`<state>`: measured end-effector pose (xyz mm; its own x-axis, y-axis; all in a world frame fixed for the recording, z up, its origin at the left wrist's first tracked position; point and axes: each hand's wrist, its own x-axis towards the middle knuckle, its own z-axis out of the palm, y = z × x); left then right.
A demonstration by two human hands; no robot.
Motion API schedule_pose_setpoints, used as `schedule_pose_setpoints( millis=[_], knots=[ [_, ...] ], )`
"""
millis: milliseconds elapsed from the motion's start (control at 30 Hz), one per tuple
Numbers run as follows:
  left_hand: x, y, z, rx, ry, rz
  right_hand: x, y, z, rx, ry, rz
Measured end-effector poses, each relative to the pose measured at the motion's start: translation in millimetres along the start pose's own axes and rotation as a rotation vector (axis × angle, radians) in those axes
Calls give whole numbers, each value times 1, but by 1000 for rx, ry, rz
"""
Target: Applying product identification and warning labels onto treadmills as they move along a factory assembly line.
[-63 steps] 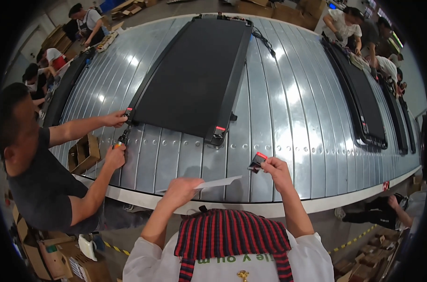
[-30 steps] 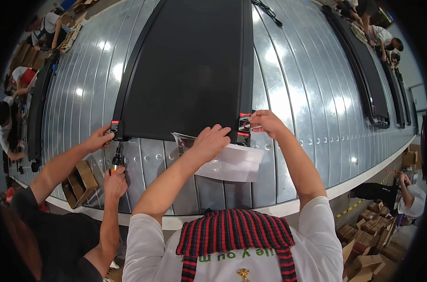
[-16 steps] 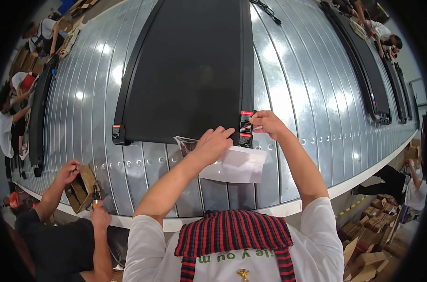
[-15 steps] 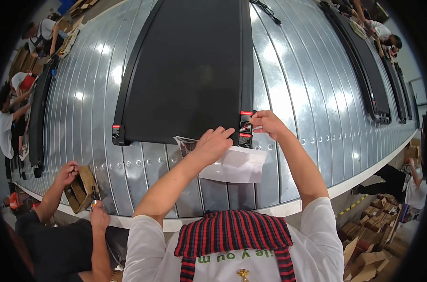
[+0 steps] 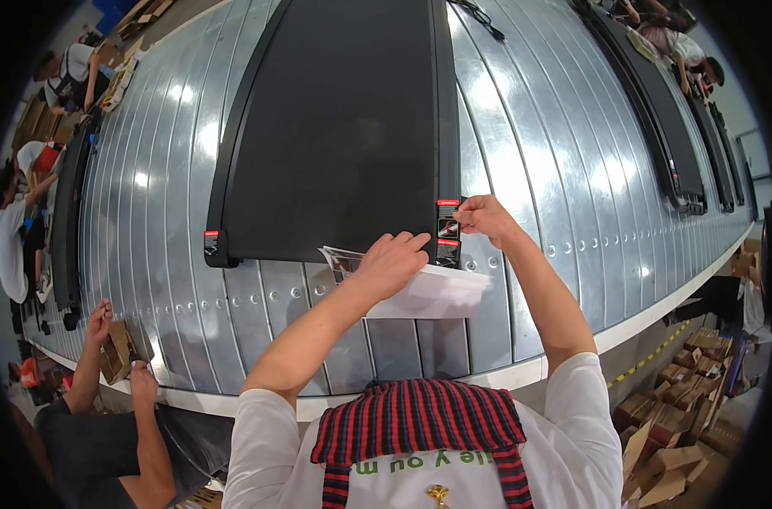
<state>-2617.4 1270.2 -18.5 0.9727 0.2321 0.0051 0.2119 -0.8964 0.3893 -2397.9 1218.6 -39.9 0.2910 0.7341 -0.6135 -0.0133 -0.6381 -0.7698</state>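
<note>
the right hand pinches a label at the black panel's near right corner, the left hand's grip over the white sheet unclear: likely sticking-on, next calling for even pressing.

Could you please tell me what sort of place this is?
Probably a factory assembly floor: similar black units lie along a long metal table, people stand at its sides, and cardboard boxes are heaped beyond its near edge at right.
</note>
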Motion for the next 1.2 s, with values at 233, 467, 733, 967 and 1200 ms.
schedule_pose_setpoints(
  millis=[233, 467, 733, 967, 1200],
  knots=[
    [1, -1, 0, 2, -22, 18, 2, 2, -3, -13, 10, -21],
    [3, -3, 0, 0, -23, 27, 6, 3, -6, 17, -29, -5],
    [11, -1, 3, 5, -6, 86, 4, 3, -3, 31, 6, -18],
    [18, 1, 9, -55, 2, 80, -4, 8, -13, 320, -62, 39],
    [14, -3, 13, -75, 41, 75, -1, 5, -7, 116, -49, -11]
  ],
)
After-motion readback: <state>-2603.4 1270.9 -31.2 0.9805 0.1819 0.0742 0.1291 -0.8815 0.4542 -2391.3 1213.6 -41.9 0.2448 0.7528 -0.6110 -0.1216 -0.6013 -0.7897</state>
